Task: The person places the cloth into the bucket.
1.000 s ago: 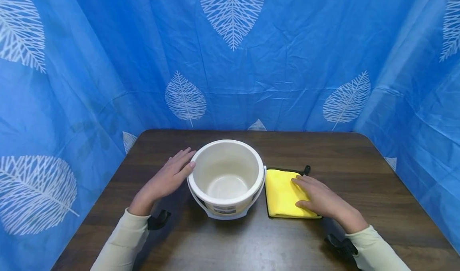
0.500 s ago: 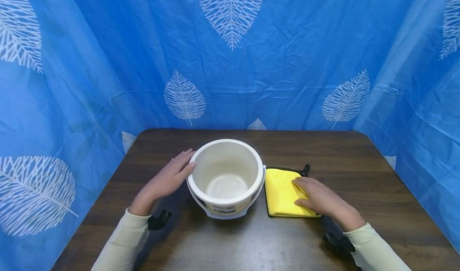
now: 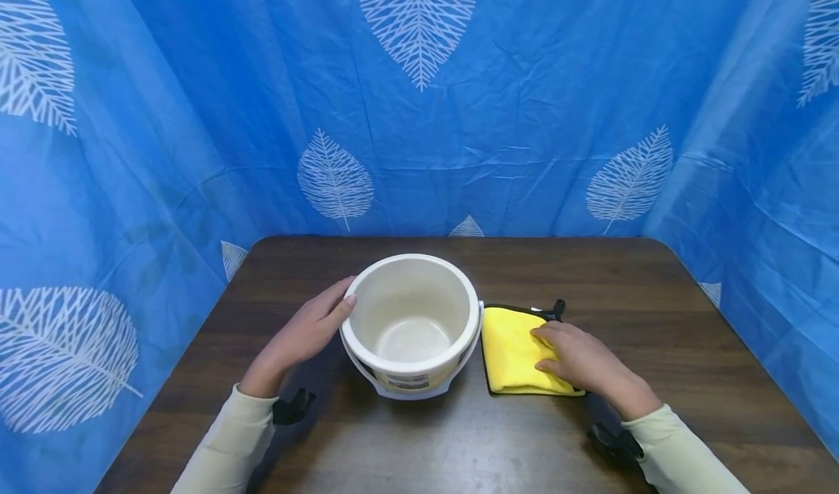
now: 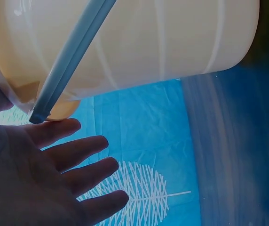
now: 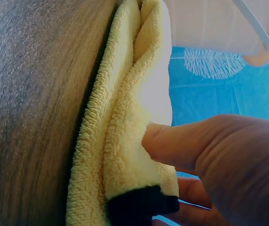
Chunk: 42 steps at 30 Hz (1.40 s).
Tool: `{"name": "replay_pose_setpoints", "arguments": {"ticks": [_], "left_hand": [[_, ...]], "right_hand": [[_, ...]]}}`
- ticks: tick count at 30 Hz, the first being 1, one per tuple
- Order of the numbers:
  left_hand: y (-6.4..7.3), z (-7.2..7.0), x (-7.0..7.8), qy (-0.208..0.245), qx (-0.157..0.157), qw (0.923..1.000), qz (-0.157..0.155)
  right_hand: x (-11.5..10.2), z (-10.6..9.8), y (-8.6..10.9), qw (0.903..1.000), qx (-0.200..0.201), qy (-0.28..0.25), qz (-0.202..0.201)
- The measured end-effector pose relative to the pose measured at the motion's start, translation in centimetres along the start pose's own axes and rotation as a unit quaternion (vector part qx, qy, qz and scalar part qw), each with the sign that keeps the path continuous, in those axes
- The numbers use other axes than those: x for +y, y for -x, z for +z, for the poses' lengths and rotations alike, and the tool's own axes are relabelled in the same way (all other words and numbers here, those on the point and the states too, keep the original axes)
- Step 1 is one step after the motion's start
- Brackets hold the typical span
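Note:
A white bucket (image 3: 411, 367) stands upright, its bail handle (image 4: 73, 61) hanging down around the outside. My left hand (image 3: 308, 331) is at the bucket's left rim, thumb tip touching it, with the fingers extended and spread in the left wrist view. To the right of the bucket lies a folded yellow towel (image 3: 514, 352) with black edging. My right hand (image 3: 585, 361) is over the towel's right part and pinches it, bunching up a small fold. In the right wrist view the thumb presses into the terry towel (image 5: 120, 141), and other fingers show beyond its black edge.
Both things rest on a dark brown wooden table (image 3: 419, 454). A blue curtain (image 3: 524, 100) with white leaf prints hangs behind the table and along both sides. A black loop (image 3: 558, 309) sticks out at the towel's far right corner.
My left fingers have drawn closer together beside the rim. My right fingers have curled into the towel, raising a slight fold and showing a small white tag. The bucket stays put.

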<state>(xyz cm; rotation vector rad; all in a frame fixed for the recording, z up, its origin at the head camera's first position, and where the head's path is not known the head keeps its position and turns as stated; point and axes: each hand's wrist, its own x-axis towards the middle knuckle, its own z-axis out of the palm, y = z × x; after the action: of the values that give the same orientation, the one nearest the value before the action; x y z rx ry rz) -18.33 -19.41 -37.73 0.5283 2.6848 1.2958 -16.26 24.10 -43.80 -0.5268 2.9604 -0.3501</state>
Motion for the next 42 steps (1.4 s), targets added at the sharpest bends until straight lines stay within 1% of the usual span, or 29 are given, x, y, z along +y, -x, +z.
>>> {"name": "replay_pose_setpoints", "arguments": {"ticks": [6, 11, 14, 21, 27, 35, 42], "left_hand": [[0.0, 0.5, -0.1, 0.018, 0.01, 0.9997, 0.011], [0.0, 0.7, -0.4, 0.024, 0.014, 0.9994, 0.019], [0.1, 0.7, -0.4, 0.023, 0.016, 0.9995, 0.018], [0.1, 0.7, -0.4, 0.045, 0.012, 0.9989, 0.002], [0.1, 0.9, -0.4, 0.052, 0.019, 0.9984, 0.011], [-0.1, 1.2, -0.4, 0.082, 0.016, 0.9965, 0.01], [0.0, 1.2, -0.2, 0.113, 0.007, 0.9933, 0.02]], "right_hand": [[-0.1, 0.0, 0.0, 0.9997, 0.014, 0.013, -0.014], [-0.5, 0.0, 0.0, 0.9997, 0.017, 0.013, -0.014], [-0.6, 0.4, -0.1, 0.9995, 0.022, 0.017, -0.015], [-0.5, 0.6, -0.4, 0.9976, 0.048, 0.038, -0.033], [-0.3, 0.4, -0.9, 0.9959, 0.056, 0.056, -0.043], [0.1, 0.6, -1.2, 0.9958, 0.067, 0.04, -0.046], [0.3, 0.2, -1.1, 0.9979, 0.054, 0.009, -0.036]]}}
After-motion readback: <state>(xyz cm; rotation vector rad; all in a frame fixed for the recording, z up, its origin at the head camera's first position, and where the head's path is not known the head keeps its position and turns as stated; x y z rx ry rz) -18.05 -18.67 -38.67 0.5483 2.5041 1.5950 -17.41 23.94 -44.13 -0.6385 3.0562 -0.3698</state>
